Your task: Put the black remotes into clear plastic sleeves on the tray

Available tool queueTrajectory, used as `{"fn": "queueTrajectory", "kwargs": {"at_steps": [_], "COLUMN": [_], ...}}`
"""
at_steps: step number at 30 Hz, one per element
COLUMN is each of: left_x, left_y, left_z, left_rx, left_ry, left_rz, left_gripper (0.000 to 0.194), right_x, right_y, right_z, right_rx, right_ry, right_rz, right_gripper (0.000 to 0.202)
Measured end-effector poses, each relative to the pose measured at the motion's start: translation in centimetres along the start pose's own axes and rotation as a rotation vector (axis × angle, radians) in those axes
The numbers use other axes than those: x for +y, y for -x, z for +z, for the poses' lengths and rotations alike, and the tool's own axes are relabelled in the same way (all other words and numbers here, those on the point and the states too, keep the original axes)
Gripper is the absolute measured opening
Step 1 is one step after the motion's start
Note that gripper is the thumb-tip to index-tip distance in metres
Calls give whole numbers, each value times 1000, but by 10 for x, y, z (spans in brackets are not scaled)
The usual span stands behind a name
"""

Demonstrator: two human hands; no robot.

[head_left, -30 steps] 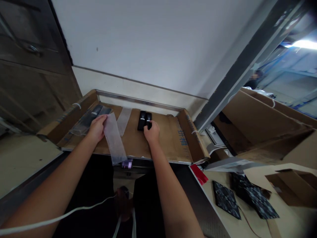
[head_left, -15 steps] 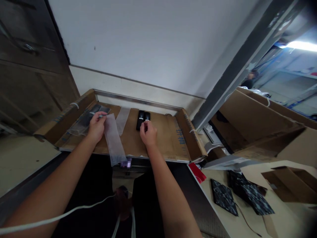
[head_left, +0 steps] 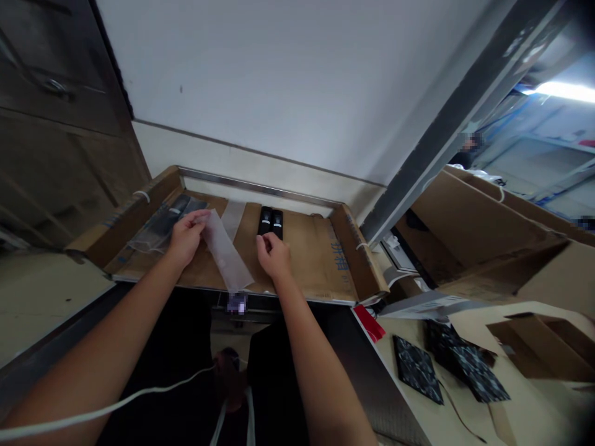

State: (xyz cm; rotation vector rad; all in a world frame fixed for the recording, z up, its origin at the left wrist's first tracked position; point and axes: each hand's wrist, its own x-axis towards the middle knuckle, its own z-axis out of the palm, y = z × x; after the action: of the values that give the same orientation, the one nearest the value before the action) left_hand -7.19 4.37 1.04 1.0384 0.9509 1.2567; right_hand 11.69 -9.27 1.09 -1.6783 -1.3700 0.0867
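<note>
My left hand point(head_left: 186, 237) pinches the top end of a long, narrow, frosted plastic bag point(head_left: 229, 255). The bag hangs slanting down to the right, its lower end at the tray's front edge. My right hand point(head_left: 275, 255) is loosely curled, with nothing visible in its fingers. Just beyond its fingertips, two black, oblong objects point(head_left: 271, 218) with small white labels lie side by side; the hand hides their near ends. Behind the held bag, another frosted bag point(head_left: 233, 218) lies flat. Clear bags with a dark, white-labelled item point(head_left: 175, 212) lie left of my left hand.
A cardboard-lined tray point(head_left: 316, 260) with raised sides holds these things against a white wall. To the right stand a large open carton point(head_left: 488, 241) and, lower, dark patterned pieces point(head_left: 418, 368) beside a red piece point(head_left: 369, 323). A white cord point(head_left: 139, 393) crosses my lap.
My left hand has moved slightly right, and the bag's lower end has swung right. My right hand has drawn a little left and nearer to me, showing more of the black objects.
</note>
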Motion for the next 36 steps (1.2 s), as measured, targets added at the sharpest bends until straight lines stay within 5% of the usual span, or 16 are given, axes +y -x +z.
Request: {"fn": "queueTrajectory", "kwargs": {"at_steps": [7, 12, 22, 31, 36], "left_x": [-1, -2, -7, -9, -9], "left_y": [0, -3, -8, -6, -7], "left_z": [0, -2, -5, -6, -4], "left_rx": [-43, -17, 18, -133, -95], "left_ry": [-9, 57, 86, -12, 9], "left_rz": [45, 16, 59, 23, 37], "left_gripper": [42, 40, 32, 37, 37], "right_x": [0, 10, 16, 14, 15], "right_y": [0, -1, 1, 1, 0], "right_z": [16, 19, 13, 3, 4], "right_rx": [-305, -364, 114, 318, 310], "right_ry": [-419, -567, -755, -752, -745], "right_rz": [256, 340, 453, 536, 581], "right_gripper": [25, 18, 38, 38, 40]}}
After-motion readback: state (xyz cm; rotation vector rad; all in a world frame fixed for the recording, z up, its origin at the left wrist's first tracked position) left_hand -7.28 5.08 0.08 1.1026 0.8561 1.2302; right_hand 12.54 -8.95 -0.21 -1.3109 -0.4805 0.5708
